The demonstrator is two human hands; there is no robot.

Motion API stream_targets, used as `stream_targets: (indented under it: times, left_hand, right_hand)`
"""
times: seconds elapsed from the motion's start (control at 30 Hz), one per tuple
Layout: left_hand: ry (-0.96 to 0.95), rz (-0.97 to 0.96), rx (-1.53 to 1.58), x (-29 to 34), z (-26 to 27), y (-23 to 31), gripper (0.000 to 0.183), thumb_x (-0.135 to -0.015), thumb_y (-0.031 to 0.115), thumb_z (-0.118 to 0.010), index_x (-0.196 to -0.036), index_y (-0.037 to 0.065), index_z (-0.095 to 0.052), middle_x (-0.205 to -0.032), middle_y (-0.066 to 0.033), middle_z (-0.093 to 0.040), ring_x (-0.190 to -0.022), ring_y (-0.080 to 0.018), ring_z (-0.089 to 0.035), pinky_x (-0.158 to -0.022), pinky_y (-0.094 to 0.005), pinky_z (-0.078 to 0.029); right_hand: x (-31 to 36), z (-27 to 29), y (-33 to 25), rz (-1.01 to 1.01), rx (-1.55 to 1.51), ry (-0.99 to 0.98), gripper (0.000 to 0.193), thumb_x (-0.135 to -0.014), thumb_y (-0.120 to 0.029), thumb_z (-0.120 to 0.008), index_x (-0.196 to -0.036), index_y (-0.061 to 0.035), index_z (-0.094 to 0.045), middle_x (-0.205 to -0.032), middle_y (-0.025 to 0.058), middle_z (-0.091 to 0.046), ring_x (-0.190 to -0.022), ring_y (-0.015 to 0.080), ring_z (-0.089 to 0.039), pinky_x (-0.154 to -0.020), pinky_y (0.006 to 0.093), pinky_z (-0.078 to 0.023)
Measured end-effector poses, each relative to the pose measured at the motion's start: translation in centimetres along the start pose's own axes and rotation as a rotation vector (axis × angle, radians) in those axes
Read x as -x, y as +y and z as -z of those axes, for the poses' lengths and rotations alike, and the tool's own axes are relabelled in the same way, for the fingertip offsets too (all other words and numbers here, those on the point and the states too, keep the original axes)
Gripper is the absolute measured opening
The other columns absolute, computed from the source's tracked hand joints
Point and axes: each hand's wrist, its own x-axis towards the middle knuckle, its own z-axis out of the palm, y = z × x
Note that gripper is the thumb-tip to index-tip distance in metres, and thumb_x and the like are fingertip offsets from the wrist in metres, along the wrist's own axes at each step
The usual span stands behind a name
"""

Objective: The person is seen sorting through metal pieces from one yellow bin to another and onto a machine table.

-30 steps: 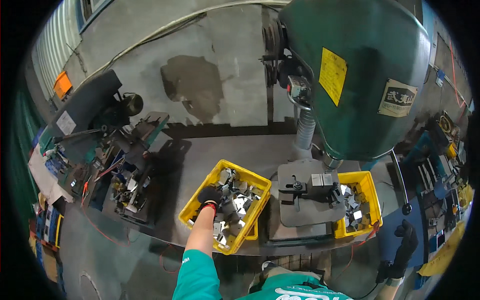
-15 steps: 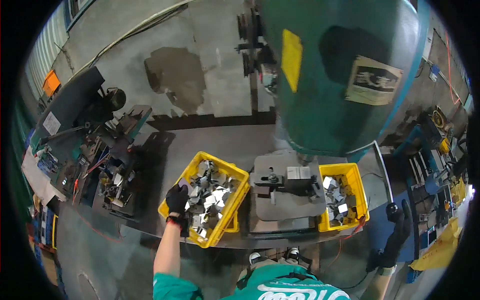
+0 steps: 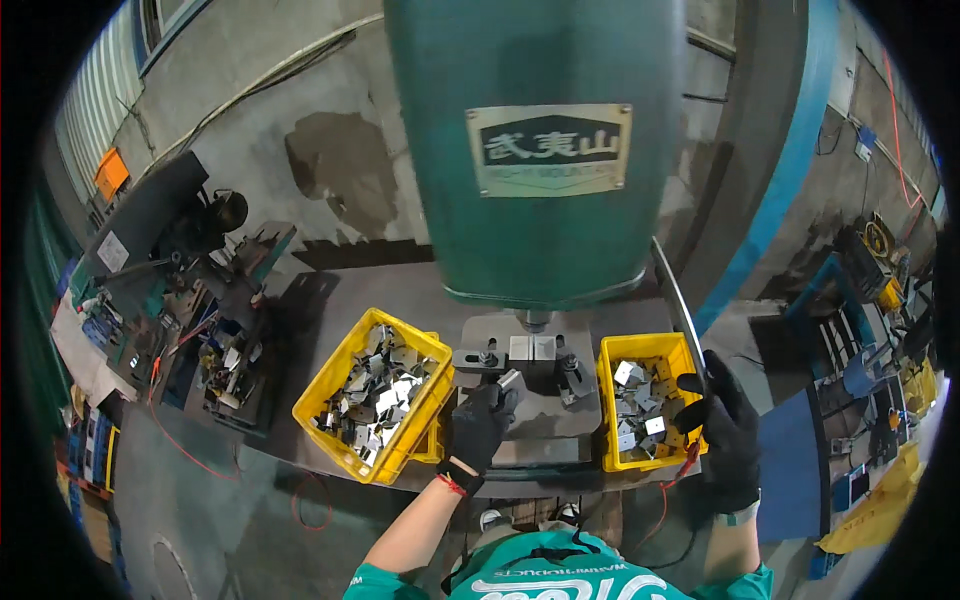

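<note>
From the left grip (image 3: 479, 428) juts a metal piece (image 3: 512, 381).

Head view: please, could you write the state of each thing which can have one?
Left hand, gloved, closed on a metal piece
Lever, slanting down to the right
Right hand, gloved, at the lever's lower end; grip unclear
Left bin, open-topped, loaded with loose parts
Right bin, open-topped, also holding parts
Green machine, running or stopped: cannot tell

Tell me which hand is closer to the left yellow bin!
Left. The left hand is just right of the left yellow bin; the right hand is by the right yellow bin.
</note>
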Motion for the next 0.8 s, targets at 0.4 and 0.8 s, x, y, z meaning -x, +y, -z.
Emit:
stream_targets:
  times: [0.4, 0.8]
  left_hand:
    - [-0.185, 0.229, 0.519, 0.2, -0.4, -0.2, 0.016, -0.091, 0.021, -0.050, -0.098, 0.007, -0.055, -0.087, -0.0014, -0.055, -0.080, -0.0114, -0.054, -0.070, -0.0276, -0.046]
    - [0.066, 0.458, 0.378, 5.1, 6.5, -4.4, 0.034, -0.092, 0.030, -0.047, -0.104, -0.001, -0.058, -0.085, -0.0059, -0.060, -0.076, -0.0141, -0.059, -0.065, -0.0295, -0.049]
  right_hand:
    - [-2.3, 4.7, 3.5, -0.076, -0.239, -0.018, 0.042, -0.093, -0.014, -0.041, -0.133, -0.0024, -0.038, -0.110, 0.0084, -0.058, -0.084, 0.0141, -0.058, -0.080, 0.0275, -0.046]
    - [7.5, 22.2, 27.7, 0.016, 1.272, 0.012, 0.084, -0.071, -0.036, -0.068, -0.137, -0.0057, -0.026, -0.140, 0.0236, -0.025, -0.131, 0.0394, -0.022, -0.107, 0.0475, -0.017]
